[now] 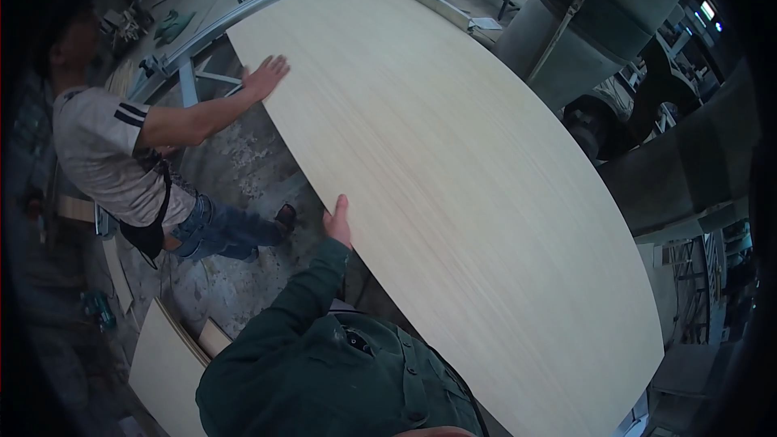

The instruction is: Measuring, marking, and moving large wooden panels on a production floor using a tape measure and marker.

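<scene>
A large, pale wood-grain panel [469,170] fills the middle and right of the head view. My left hand [338,222] grips its left long edge, with the thumb on the top face and the fingers mostly hidden at the edge. My left arm [279,291], in a dark green sleeve, reaches up to it from below. A co-worker's hand [267,78] lies flat on the same edge, farther away. I do not see my right hand.
The co-worker [121,162] stands at the left. Under the panel's far end runs a metal frame with a rail [243,12]. Thick grey ducts [591,24] rise at the right. Cut boards [166,364] lean at the lower left over a littered floor [251,154].
</scene>
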### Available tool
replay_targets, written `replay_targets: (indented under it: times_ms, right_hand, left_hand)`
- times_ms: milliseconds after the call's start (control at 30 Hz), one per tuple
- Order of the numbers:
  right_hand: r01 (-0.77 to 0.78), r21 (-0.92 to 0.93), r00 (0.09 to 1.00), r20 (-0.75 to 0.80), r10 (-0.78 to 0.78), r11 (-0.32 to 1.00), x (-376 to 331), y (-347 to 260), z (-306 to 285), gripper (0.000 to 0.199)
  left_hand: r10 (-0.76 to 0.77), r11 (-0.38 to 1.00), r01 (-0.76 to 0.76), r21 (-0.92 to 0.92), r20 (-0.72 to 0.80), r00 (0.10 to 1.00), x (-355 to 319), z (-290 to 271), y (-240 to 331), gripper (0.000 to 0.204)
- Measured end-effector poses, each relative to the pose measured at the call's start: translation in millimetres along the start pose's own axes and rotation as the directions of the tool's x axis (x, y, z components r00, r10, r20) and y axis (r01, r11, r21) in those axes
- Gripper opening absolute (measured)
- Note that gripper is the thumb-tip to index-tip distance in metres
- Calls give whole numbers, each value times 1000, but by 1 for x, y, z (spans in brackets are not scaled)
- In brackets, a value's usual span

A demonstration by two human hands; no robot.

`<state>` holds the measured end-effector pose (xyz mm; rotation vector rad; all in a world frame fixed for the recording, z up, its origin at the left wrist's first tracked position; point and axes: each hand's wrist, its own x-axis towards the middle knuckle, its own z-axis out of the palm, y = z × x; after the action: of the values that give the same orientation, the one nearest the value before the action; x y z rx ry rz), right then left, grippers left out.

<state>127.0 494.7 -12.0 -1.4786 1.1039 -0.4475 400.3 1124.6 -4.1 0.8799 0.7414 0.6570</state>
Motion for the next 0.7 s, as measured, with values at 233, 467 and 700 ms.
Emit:
replay_targets:
  times_ms: [233, 467, 700]
  right_hand:
    - [52, 171, 999, -18, -50, 984, -16, 19, -29, 70]
    - [-191, 660, 981, 113, 156, 727, -52, -7, 47, 69]
    - [-199, 645, 971, 27, 237, 738, -77, -8, 15, 64]
  left_hand:
    - [-122, 992, 118, 41, 105, 987, 7, -7, 11, 61]
    - [-307, 937, 330, -114, 179, 935, 99, -36, 21, 78]
    - [-352, 929, 366, -59, 168, 921, 50, -14, 29, 49]
